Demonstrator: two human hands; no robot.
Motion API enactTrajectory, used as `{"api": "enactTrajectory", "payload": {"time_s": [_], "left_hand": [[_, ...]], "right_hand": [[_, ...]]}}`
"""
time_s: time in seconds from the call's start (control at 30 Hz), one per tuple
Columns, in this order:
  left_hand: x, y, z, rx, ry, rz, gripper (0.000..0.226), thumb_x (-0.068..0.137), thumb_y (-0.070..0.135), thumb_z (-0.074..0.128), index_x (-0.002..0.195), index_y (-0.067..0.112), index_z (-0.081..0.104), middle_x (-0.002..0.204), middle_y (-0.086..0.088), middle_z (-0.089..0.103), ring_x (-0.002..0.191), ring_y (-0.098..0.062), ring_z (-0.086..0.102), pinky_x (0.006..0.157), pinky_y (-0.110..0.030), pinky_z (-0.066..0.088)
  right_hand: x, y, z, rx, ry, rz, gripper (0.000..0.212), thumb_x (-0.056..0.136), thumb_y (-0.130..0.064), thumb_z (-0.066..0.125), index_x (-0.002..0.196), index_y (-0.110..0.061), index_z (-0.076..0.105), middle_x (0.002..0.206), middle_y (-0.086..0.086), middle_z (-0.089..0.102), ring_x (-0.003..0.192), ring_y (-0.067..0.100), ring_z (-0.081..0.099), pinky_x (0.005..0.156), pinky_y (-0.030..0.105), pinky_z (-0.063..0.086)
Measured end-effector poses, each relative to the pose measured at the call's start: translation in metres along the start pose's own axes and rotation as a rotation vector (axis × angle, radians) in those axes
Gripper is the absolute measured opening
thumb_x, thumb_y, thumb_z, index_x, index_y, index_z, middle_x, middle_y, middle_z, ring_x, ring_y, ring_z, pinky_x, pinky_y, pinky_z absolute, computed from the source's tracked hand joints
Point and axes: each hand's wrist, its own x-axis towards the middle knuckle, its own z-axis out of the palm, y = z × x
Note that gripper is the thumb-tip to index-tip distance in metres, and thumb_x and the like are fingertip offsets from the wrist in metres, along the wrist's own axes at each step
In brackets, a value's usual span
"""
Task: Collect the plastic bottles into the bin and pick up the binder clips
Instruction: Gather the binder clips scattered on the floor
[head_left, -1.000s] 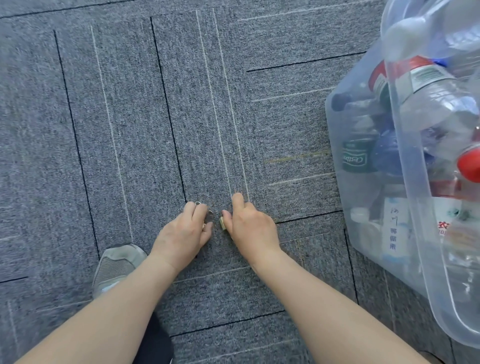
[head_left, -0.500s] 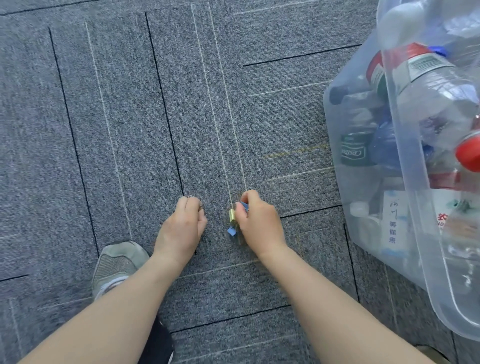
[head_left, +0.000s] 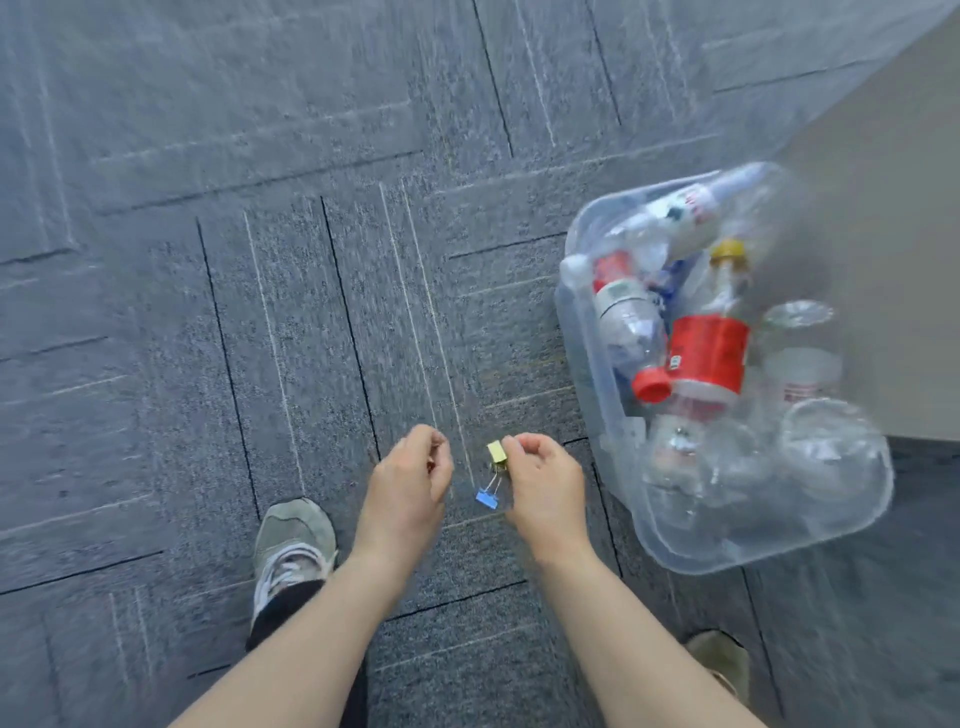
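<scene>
Head view: right hand (head_left: 543, 480) pinched gold clip (head_left: 496, 451), blue clip (head_left: 487, 498) dangling below. Left hand (head_left: 408, 480) curled, contents unclear. Bottles (head_left: 706, 353) sat in bin (head_left: 587, 312) right of hands. Clip pickup apparently underway; next, carry clips off.

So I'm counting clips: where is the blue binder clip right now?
In the head view the blue binder clip hangs low in the middle, under the gold binder clip pinched by the right hand, left of the bin.
</scene>
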Motion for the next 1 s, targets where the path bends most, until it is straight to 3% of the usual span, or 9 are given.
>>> {"api": "enactTrajectory", "payload": {"time_s": [0.1,0.2,0.37,0.53,0.6,0.7,0.83,1.0], "left_hand": [[-0.013,0.075,-0.048,-0.052,0.008,0.031,0.021,0.092,0.008,0.047,0.075,0.020,0.049,0.064,0.006,0.050,0.056,-0.008,0.043,0.054,-0.024,0.034],[-0.013,0.166,-0.101,-0.090,0.049,0.132,0.023,0.093,0.010,0.049,0.074,0.023,0.048,0.062,0.007,0.048,0.057,-0.009,0.044,0.054,-0.023,0.035],[-0.007,0.369,-0.181,-0.174,0.089,0.386,0.020,0.091,0.011,0.054,0.073,0.020,0.050,0.060,0.006,0.049,0.059,-0.011,0.044,0.056,-0.018,0.036],[-0.033,0.575,-0.222,-0.188,-0.022,0.647,0.018,0.092,0.017,0.050,0.075,0.020,0.051,0.056,0.005,0.048,0.056,-0.010,0.044,0.055,-0.018,0.035],[-0.050,0.643,-0.222,-0.186,-0.104,0.698,0.016,0.093,0.018,0.049,0.078,0.018,0.055,0.055,0.005,0.050,0.055,-0.009,0.045,0.054,-0.020,0.035],[-0.076,0.715,-0.204,-0.141,-0.217,0.744,0.016,0.093,0.017,0.047,0.084,0.016,0.061,0.060,0.007,0.055,0.056,-0.008,0.048,0.056,-0.022,0.037],[-0.104,0.779,-0.156,-0.056,-0.290,0.710,0.015,0.091,0.015,0.048,0.087,0.016,0.062,0.068,0.001,0.062,0.067,-0.019,0.056,0.060,-0.029,0.042],[-0.115,0.819,-0.095,0.036,-0.290,0.554,0.010,0.087,0.013,0.047,0.091,0.014,0.056,0.090,-0.012,0.067,0.086,-0.031,0.061,0.072,-0.035,0.046]], "right_hand": [[-0.046,-0.077,-0.034,0.134,0.024,-0.001,0.011,0.091,-0.021,0.061,0.083,-0.014,0.065,0.056,-0.012,0.054,0.047,0.000,0.045,0.051,0.022,0.036],[-0.094,-0.173,-0.077,0.280,0.038,-0.052,0.013,0.092,-0.018,0.061,0.080,-0.015,0.063,0.052,-0.009,0.050,0.043,0.005,0.039,0.043,0.020,0.030],[-0.178,-0.335,-0.169,0.518,0.059,-0.198,0.013,0.095,-0.019,0.060,0.088,-0.008,0.059,0.055,0.006,0.045,0.040,0.016,0.032,0.040,0.023,0.031],[-0.255,-0.457,-0.289,0.654,0.196,-0.412,0.011,0.095,-0.013,0.057,0.087,-0.004,0.058,0.050,0.000,0.042,0.037,0.010,0.031,0.035,0.020,0.027],[-0.272,-0.488,-0.343,0.683,0.276,-0.445,0.012,0.095,-0.012,0.056,0.086,-0.004,0.057,0.047,0.000,0.038,0.033,0.010,0.026,0.034,0.018,0.022],[-0.279,-0.509,-0.420,0.633,0.463,-0.503,0.013,0.093,-0.013,0.061,0.084,-0.005,0.058,0.047,-0.003,0.045,0.036,0.009,0.035,0.037,0.020,0.028],[-0.267,-0.514,-0.510,0.391,0.731,-0.505,0.014,0.088,-0.017,0.067,0.076,-0.010,0.064,0.066,0.002,0.063,0.064,0.024,0.058,0.060,0.030,0.041],[-0.250,-0.500,-0.573,0.051,0.783,-0.402,0.013,0.088,-0.022,0.063,0.082,-0.011,0.059,0.077,0.005,0.061,0.084,0.031,0.062,0.063,0.030,0.033]]}}
